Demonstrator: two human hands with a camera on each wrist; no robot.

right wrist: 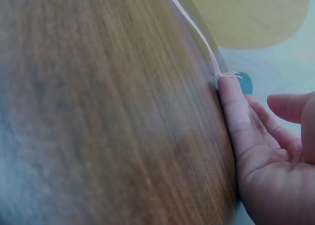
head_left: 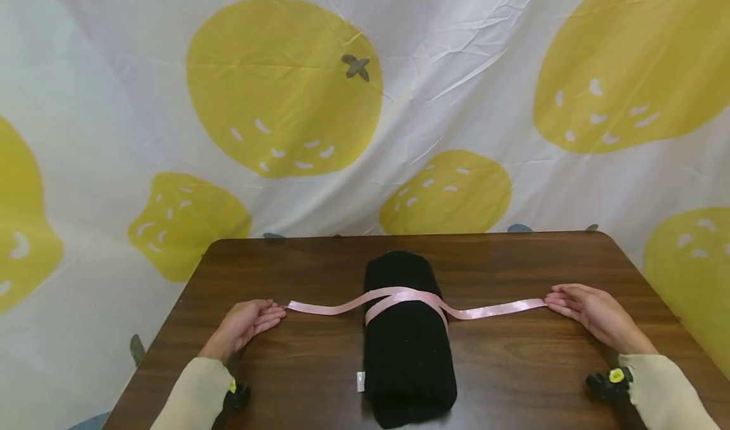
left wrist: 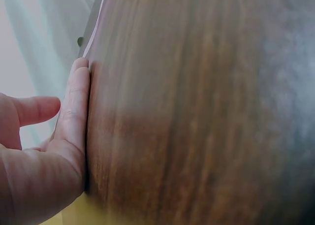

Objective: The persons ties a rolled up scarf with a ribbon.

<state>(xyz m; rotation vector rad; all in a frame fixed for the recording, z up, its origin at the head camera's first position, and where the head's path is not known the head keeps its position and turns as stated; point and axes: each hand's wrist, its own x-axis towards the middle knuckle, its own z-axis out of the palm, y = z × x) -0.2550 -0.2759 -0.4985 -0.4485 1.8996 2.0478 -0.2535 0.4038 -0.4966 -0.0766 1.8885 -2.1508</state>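
A thick black rolled cloth (head_left: 407,360) lies lengthwise on the wooden table, a small white tag (head_left: 360,381) at its lower left edge. Around its upper part goes a pink satin ribbon (head_left: 406,294), its two tails crossing on top and stretching out to either side. My left hand (head_left: 246,323) rests on the table with its fingertips at the left tail's end. At the right tail's end lie the fingertips of my right hand (head_left: 601,316); the right wrist view shows frayed ribbon threads (right wrist: 229,75) there. Both wrist views show straight fingers and a thumb held apart from them.
The brown wooden table (head_left: 513,379) has rounded far corners. Directly behind it hangs a white curtain (head_left: 456,69) printed with yellow fruit. A dark wrist camera (head_left: 604,384) sits by the right sleeve, another dark wrist camera (head_left: 236,397) by the left.
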